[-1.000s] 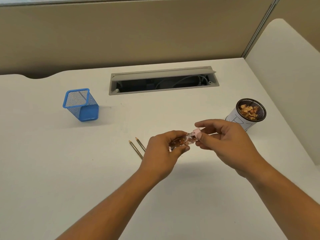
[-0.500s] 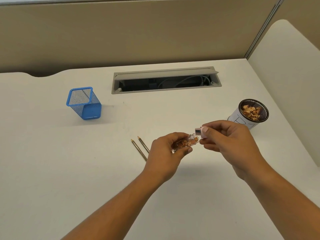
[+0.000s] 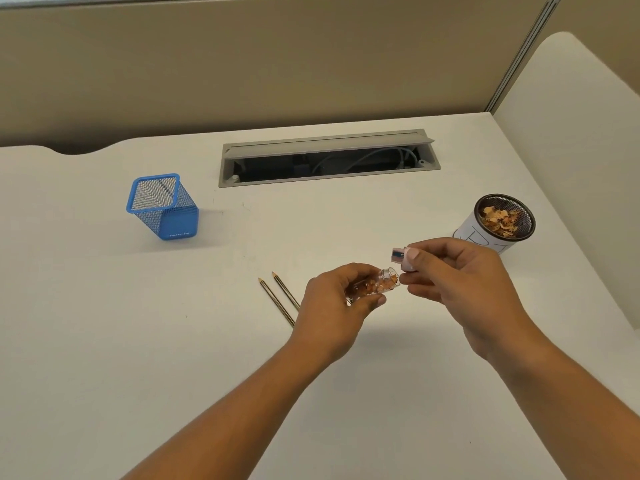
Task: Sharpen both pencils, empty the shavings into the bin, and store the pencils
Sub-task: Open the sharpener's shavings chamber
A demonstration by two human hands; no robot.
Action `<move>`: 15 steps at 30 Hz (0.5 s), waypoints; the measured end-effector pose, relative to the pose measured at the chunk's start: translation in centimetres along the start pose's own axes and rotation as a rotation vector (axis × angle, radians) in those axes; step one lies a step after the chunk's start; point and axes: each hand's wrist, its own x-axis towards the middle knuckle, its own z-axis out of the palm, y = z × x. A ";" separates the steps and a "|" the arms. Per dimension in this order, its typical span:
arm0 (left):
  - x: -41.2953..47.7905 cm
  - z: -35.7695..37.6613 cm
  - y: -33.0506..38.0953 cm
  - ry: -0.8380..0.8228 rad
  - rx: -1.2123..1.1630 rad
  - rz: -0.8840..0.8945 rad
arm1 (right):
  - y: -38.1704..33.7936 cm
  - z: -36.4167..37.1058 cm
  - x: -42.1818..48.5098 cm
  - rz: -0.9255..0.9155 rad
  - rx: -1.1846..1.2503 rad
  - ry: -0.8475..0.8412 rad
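Blue mesh holder (image 3: 162, 206): stands far left, probably waiting for the pencils.
2 pencils (image 3: 280, 299): lie side by side on the desk, just left of the hands and out of the way.
Left hand (image 3: 336, 306): fingers curled round the clear shavings tube (image 3: 389, 283), with its mouth turned toward the bin.
Right hand (image 3: 464, 282): pinches the pink sharpener cap (image 3: 398, 255), held off the mouth so the tube can pour.
Bin (image 3: 474, 233): just behind the right hand, with shavings inside.

White desk (image 3: 138, 341) carries a blue mesh holder (image 3: 173, 220), 2 pencils (image 3: 276, 302) and a round bin (image 3: 472, 232) holding shavings (image 3: 502, 220).
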 end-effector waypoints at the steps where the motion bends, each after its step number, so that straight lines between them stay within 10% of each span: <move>1: 0.0 0.0 0.0 -0.001 0.003 0.001 | 0.1 0.0 0.1 0.004 0.016 -0.007; 15: 3.0 0.6 1.4 0.002 -0.008 0.048 | 11.2 -2.0 2.8 0.031 0.004 0.091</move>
